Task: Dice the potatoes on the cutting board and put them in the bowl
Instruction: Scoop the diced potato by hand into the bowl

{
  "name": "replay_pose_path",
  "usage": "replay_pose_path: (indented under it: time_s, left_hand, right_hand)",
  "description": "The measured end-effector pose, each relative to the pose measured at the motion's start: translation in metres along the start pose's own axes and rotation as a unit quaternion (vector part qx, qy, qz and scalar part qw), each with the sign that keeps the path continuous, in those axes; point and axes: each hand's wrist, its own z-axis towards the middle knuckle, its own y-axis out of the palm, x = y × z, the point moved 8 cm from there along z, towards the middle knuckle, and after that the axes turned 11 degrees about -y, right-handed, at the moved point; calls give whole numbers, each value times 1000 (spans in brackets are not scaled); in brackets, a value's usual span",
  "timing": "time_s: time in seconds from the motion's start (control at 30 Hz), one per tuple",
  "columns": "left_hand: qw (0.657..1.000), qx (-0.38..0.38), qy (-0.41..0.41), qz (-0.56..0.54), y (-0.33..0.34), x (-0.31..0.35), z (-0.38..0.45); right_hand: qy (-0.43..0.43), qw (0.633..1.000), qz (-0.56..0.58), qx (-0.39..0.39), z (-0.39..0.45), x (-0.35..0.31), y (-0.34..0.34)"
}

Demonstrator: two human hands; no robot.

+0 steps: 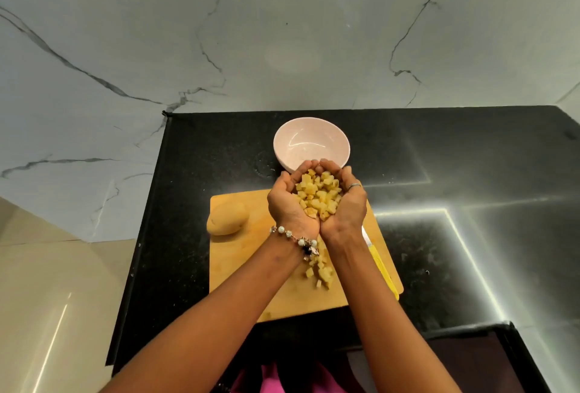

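Two bare forearms reach in from the near edge, and the left hand (290, 201) and right hand (346, 204) press together edge to edge as one cup, fingers curled up around a heap of pale yellow diced potato cubes (318, 193). The empty round pink bowl (310, 145) lies just beyond the fingertips, straight ahead on the far side. A few loose potato cubes (320, 272) lie on the rectangular wooden cutting board (238, 267), with a whole unpeeled potato (226, 218) at its left.

pretty dim overall, harsh white glare streaks on the glossy black tabletop (470, 173), wide-angle bending at edges, slightly soft
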Motion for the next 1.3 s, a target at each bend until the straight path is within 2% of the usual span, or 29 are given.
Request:
replay_pose_path:
  time_s: [0.13, 0.33, 0.47, 0.57, 0.67, 0.77, 0.9, 0.97, 1.03, 1.1, 1.2, 1.3]
  left_hand:
    - [1000, 2, 15, 22, 43, 19, 18]
    - [996, 73, 11, 54, 71, 44, 74]
    - [976, 155, -6, 152, 60, 46, 96]
    - [961, 162, 10, 222, 57, 48, 114]
    - [946, 158, 72, 274, 50, 57, 131]
    - [912, 169, 152, 342, 49, 69, 138]
    - [793, 133, 273, 529, 66, 77, 132]
    - [758, 119, 311, 560, 69, 77, 124]
    - [741, 96, 347, 567, 79, 78, 110]
    - [739, 73, 374, 555, 82, 81, 95]
    - [758, 46, 407, 507, 70, 84, 59]
    - [785, 39, 392, 479, 37, 76, 33]
  right_hand:
    - [20, 999, 3, -27, 38, -11, 37]
    - [44, 999, -29, -14, 113, -4, 58]
    - [57, 986, -159, 3, 136, 11, 43]
    - [16, 973, -228, 8, 149, 8, 33]
    - [-42, 956, -290, -15, 162, 1, 32]
    - [-97, 932, -347, -27, 168, -7, 34]
    - [-180, 877, -436, -92, 163, -17, 48]
    - [-183, 883, -424, -86, 157, -22, 48]
    - [-184, 903, -381, -75, 148, -34, 48]
    - [-194, 910, -355, -89, 131, -48, 46]
    - [-189, 908, -343, -151, 97, -62, 30]
    - [-146, 889, -378, -213, 65, -51, 1]
